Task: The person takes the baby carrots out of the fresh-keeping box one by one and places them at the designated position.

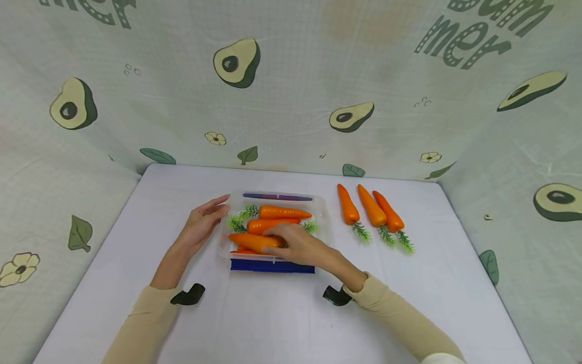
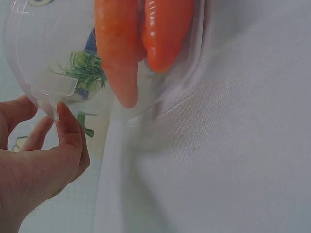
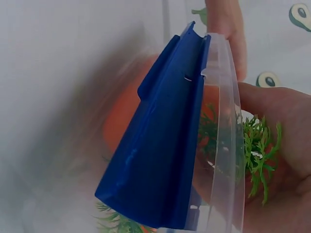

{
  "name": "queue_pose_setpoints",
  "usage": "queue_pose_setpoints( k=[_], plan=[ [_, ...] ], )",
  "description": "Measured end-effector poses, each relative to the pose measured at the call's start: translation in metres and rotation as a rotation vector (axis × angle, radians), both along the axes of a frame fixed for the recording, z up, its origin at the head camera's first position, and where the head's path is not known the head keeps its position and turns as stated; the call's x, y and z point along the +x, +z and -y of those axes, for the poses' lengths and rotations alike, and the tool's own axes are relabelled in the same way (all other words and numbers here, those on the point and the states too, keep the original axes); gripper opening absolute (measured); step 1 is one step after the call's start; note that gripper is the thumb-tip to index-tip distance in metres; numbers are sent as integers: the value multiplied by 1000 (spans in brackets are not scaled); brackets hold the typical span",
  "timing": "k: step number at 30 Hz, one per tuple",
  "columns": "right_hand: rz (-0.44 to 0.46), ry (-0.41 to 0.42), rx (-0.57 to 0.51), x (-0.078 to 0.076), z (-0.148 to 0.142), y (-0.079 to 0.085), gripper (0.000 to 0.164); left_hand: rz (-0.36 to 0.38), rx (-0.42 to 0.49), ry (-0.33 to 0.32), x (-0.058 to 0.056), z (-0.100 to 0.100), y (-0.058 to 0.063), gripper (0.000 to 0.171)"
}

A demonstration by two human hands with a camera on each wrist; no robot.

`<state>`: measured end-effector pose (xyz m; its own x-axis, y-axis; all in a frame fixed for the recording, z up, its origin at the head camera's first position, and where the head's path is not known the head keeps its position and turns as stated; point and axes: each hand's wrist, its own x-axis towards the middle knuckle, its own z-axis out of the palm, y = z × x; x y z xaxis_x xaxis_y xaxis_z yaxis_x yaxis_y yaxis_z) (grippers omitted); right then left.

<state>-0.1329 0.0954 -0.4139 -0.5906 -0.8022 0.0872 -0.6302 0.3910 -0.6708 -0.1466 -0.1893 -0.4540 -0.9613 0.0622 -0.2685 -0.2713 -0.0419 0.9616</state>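
Note:
A clear plastic box point(image 1: 322, 212) with blue clasp flaps point(image 1: 273, 266) holds several orange carrots with green tops. My left hand point(image 1: 202, 225) is at the box's left end, thumb and fingertips pinching its rim in the left wrist view. Reaching in over the near right side, my right hand point(image 1: 302, 245) grips a carrot point(image 1: 247, 241), thumb on the near side and fingers over the top. That carrot's tip points left; its green top point(image 3: 257, 150) shows beside the palm in the right wrist view. Behind it lie a middle carrot point(image 1: 268, 225) and a far carrot point(image 1: 284, 212).
To the right of the box, three carrots lie on the white table point(image 1: 400, 298): a left one point(image 1: 347, 205), a middle one point(image 1: 372, 206) and a right one point(image 1: 388, 211), tops toward me. A patterned cloth point(image 1: 291, 91) hangs behind and at both sides.

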Motion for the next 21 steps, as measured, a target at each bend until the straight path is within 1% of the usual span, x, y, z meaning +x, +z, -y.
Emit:
queue_pose_setpoints(
  k=[4, 8, 13, 15, 21],
  plan=[
    [20, -1, -1, 1, -2, 2, 38, -3, 5, -5, 0, -1, 1, 58],
    [21, -4, -20, 1, -4, 4, 39, 1, -5, -8, 0, -1, 2, 58],
    [30, -44, -16, 1, -11, 8, 30, 8, -17, -4, 1, -1, 3, 58],
    [25, -65, -9, 1, -15, 10, 29, 10, -24, -2, 1, -1, 4, 58],
    [-10, -104, -11, 1, -28, 19, 34, -1, -36, -4, 1, -1, 4, 58]
  ],
)
